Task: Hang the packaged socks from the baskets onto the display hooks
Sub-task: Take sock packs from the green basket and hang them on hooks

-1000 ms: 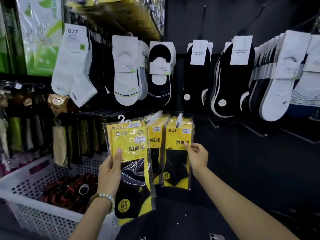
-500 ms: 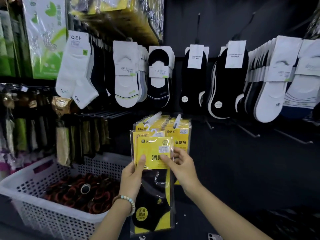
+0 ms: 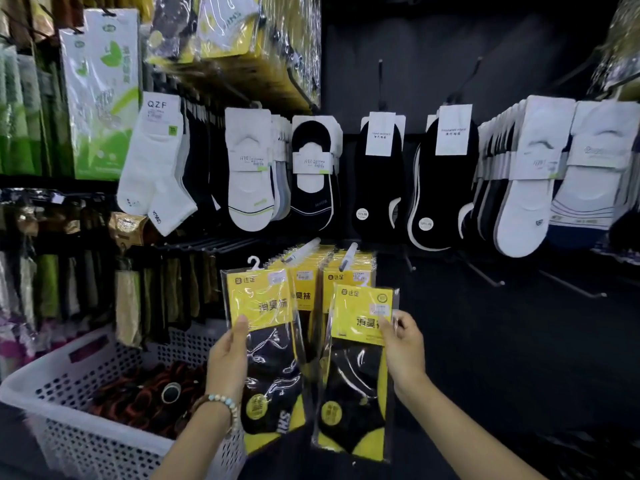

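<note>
A: Split apart now: one glossy yellow-and-black pack of packaged socks (image 3: pixel 360 317), lower centre of frame, peeled off the bundle and drawn right of the second yellow-and-black pack (image 3: pixel 259 306).

B: Gripped how?

A: Pinched near its right edge by the right hand (image 3: pixel 403 355). Second pack clasped along its left edge by the left hand (image 3: pixel 227 362). Half a second back, both hands on a single stack.

B: Meaning?

A: Probably freed to hang singly on the white-tipped metal hook (image 3: pixel 348 252) just above, already loaded. White perforated plastic basket (image 3: pixel 69 441) at lower left.

Dark display wall (image 3: pixel 485 64): hooks (image 3: pixel 349 251) carry yellow sock packs (image 3: pixel 346 276); white basket (image 3: pixel 69 441) lower left holds dark socks (image 3: pixel 138 400).
</note>
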Motion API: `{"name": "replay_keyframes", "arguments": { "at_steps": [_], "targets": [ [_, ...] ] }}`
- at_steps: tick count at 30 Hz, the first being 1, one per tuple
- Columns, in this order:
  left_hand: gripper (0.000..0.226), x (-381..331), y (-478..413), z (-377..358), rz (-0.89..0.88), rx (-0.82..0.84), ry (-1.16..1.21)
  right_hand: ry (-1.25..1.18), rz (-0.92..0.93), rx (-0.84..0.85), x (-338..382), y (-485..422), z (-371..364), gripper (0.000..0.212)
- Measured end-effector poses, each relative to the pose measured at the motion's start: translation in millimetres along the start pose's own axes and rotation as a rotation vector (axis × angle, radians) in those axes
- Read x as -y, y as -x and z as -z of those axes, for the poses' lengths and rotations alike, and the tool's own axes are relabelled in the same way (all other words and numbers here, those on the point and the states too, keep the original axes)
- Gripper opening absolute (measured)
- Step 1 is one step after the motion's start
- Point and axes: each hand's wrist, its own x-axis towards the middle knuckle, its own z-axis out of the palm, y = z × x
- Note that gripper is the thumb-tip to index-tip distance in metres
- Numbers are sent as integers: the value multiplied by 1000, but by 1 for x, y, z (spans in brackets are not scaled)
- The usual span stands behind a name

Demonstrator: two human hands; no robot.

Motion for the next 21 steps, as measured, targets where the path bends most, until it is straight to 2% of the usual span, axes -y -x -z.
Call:
{"name": "replay_keyframes", "arguments": {
  "at_steps": [7,9,13,15,17,19,21],
  "targets": [
    [27,4,-13,2,-71,14,-24,167,185,82,9,-31,-13,9],
    [21,7,-14,-1,-81,17,-9,192,141,84,3,-43,-21,6],
    [36,13,-15,-8,-53,33,2,210,-13,25,-12,-60,-30,15],
    [40,15,-15,-11,-35,61,19,215,-59,-34,-19,-61,-27,10],
    [33,14,-14,-13,-10,95,22,239,-104,-90,-27,-58,-20,3],
    [22,13,-13,-16,-3,132,17,242,-125,-144,-35,-50,-13,2],
    [28,12,-9,-19,-9,165,-16,203,-79,-129,-36,-40,-9,8]
  ]
}}
